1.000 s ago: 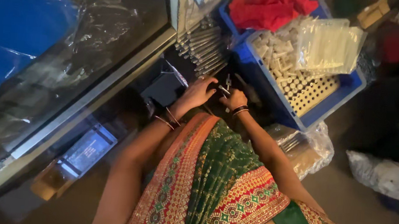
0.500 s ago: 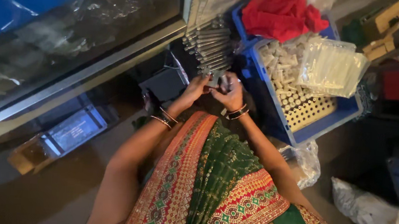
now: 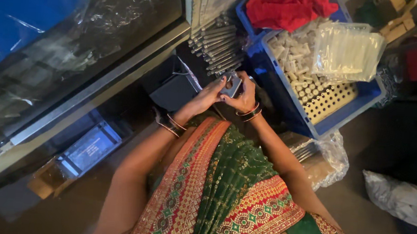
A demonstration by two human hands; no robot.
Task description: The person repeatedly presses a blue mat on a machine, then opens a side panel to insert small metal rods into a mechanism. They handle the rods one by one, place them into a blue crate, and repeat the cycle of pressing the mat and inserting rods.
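Both my hands meet in front of me around a small flat metal part [image 3: 231, 84]. My left hand [image 3: 205, 98] grips its left side with the fingers curled over it. My right hand [image 3: 246, 94] closes on its right side. Bangles ring both wrists. Just beyond the hands lies a bundle of long metal rods [image 3: 217, 44]. A green and orange patterned cloth [image 3: 223, 181] drapes over my lap below the arms.
A blue crate [image 3: 350, 112] at the right holds several small white parts, a clear plastic bag [image 3: 347, 51] and a red cloth [image 3: 284, 7]. Plastic-wrapped machine surface [image 3: 66, 48] runs along the left. A dark box [image 3: 171, 87] and a blue tray [image 3: 89, 148] sit low at left.
My hands have stayed together on the metal part and turned it slightly. The view has shifted, so the crate and rods sit a little differently in frame.
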